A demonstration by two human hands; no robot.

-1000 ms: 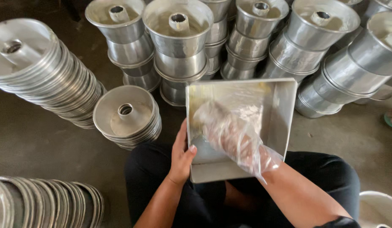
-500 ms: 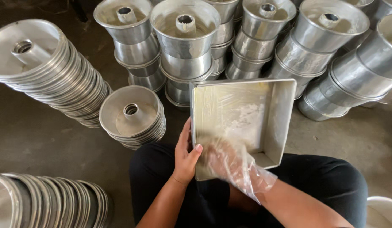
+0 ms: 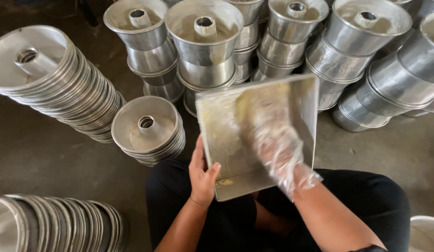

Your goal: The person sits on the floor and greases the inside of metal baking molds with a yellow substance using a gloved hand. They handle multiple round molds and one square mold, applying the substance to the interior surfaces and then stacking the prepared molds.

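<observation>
Two hands work on one square, shallow, dull-silver metal baking pan [image 3: 221, 140], held tilted above the lap of a seated person in black trousers [image 3: 366, 196]. The left hand [image 3: 203, 175] grips the pan's near-left rim, thumb curled over the edge onto the inner face, remaining fingers hidden behind the pan. The right hand [image 3: 275, 140], covered by a thin clear plastic glove [image 3: 296, 175], lies flat inside the pan, fingers spread open and pressed to the pan's floor; it holds nothing that can be seen. A pale yellowish smear shows on the pan's inner surface near the left thumb and above the gloved fingers.

Surface: bare grey concrete floor [image 3: 44, 163], stained and dusty; no desk in view.

Beyond the fingers, past the pan's far edge, stand upright stacks of tall round aluminium tube cake tins [image 3: 205, 44], each with a central chimney, several columns side by side. Farther right, one stack of the same tins [image 3: 404, 79] leans over. Just left of the left hand sits a low stack of shallow round aluminium tube pans [image 3: 147, 130]. Well left of it, a taller leaning stack of shallow tube pans [image 3: 53, 79]. Near the bottom left corner, a row of nested round pans lying on edge [image 3: 53, 224]. At the bottom right corner, the rim of a pale round container [image 3: 425, 231], contents not discernible.
</observation>
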